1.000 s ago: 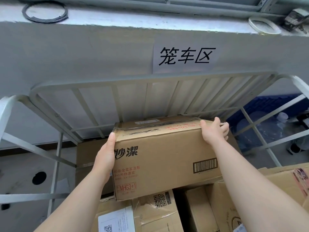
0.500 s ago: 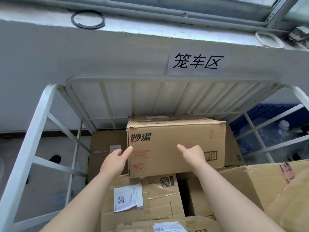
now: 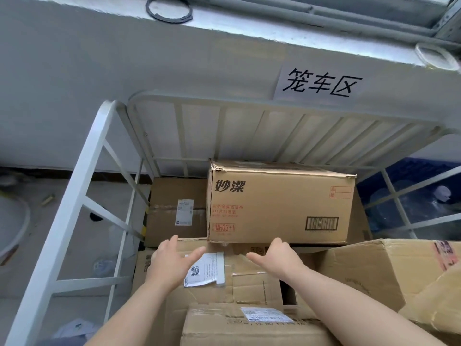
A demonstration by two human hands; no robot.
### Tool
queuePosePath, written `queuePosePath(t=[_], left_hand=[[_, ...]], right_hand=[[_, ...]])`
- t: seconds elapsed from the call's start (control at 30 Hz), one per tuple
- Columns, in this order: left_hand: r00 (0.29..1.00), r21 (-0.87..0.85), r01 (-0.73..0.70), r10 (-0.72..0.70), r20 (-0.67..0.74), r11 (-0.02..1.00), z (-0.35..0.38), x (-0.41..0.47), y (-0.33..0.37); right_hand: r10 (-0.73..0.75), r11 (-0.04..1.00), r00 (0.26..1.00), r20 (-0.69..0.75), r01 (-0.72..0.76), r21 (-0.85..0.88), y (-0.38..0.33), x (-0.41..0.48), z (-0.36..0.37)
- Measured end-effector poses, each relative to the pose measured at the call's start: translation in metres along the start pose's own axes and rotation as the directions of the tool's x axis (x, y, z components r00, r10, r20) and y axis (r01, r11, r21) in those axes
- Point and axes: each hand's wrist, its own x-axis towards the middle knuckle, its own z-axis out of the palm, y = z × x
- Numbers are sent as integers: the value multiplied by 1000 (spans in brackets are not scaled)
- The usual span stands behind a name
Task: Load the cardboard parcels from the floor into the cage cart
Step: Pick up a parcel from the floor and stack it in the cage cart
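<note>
1. Nearest: a taped parcel [image 3: 249, 328] with a white label lies at the bottom edge, inside the cage cart [image 3: 82, 186].
2. A big crumpled box [image 3: 369, 273] sits just right of it, top dented.
3. Left hand [image 3: 172, 264]: empty, fingers straight and spread, thumb out, over a flat parcel [image 3: 249, 283] bearing a QR label [image 3: 203, 269].
4. Right hand [image 3: 278, 258]: empty, fingers relaxed, thumb pointing left. The fingertips are just beside the lower edge of the printed box [image 3: 279, 203]; can't tell if they touch.
5. The printed box stands upright on top of the stack, barcode lower right, near the cart's back bars.
6. A brown parcel [image 3: 174, 196] sits to its left, lower, against its side, with a white label on its face.
7. The cart's white bars stand on the left, back and right of the stack.
8. Farthest: a grey wall with a paper sign [image 3: 319, 83], and a black ring [image 3: 168, 8] on the ledge above.
</note>
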Motion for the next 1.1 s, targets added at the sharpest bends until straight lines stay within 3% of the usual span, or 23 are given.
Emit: queuePosePath(t=[0.3, 0.4, 0.63, 1.1], left_hand=[[991, -107, 125, -118, 66, 986, 14, 24, 4], [986, -82, 144, -136, 93, 986, 17, 39, -1], [982, 3, 135, -134, 134, 991, 19, 50, -17], [979, 49, 166, -171, 114, 985, -40, 57, -60]], right_hand=[[19, 986, 955, 297, -67, 154, 12, 22, 26], [44, 986, 924, 379, -101, 130, 10, 26, 31], [124, 965, 908, 400, -204, 163, 7, 30, 43], [37, 976, 878, 477, -135, 172, -58, 0, 73]])
